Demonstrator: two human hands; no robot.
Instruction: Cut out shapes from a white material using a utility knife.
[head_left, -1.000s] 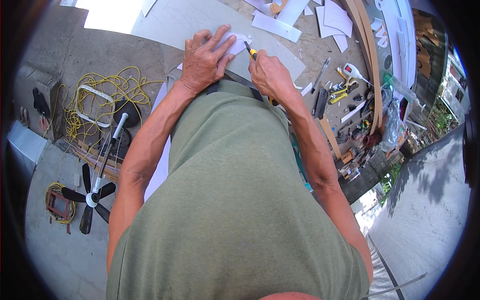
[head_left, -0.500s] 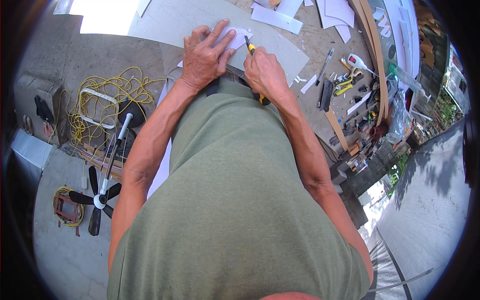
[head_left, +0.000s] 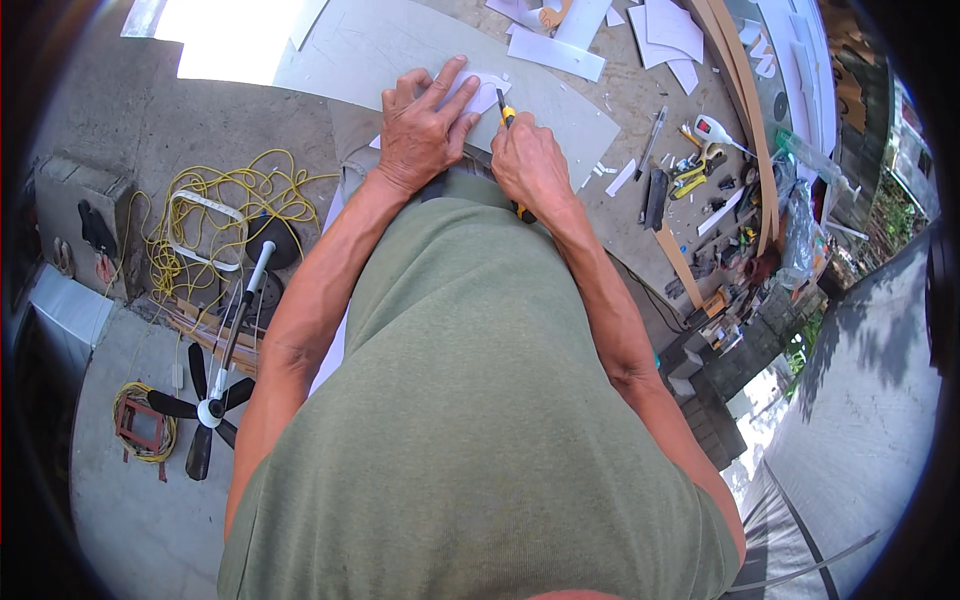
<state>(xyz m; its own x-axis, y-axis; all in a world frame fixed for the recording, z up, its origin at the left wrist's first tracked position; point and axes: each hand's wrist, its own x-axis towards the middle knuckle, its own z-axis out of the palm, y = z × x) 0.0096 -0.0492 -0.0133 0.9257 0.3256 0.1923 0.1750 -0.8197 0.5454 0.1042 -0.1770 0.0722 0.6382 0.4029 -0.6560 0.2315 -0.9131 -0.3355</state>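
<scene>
White piece [head_left: 484,94] pressed flat on the grey board [head_left: 565,125] by the left hand [head_left: 425,130], fingers loosely spread, nothing gripped | yellow-and-black knife [head_left: 508,114] held in the right hand [head_left: 530,165], fingers closed round it, blade at the piece's right end | light, even strokes advised, pressing fingertips best placed clear of the blade

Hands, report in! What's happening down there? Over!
Left hand spread on white piece. Right hand gripping yellow-and-black cutter, blade at piece. Left fingertips near blade.
</scene>
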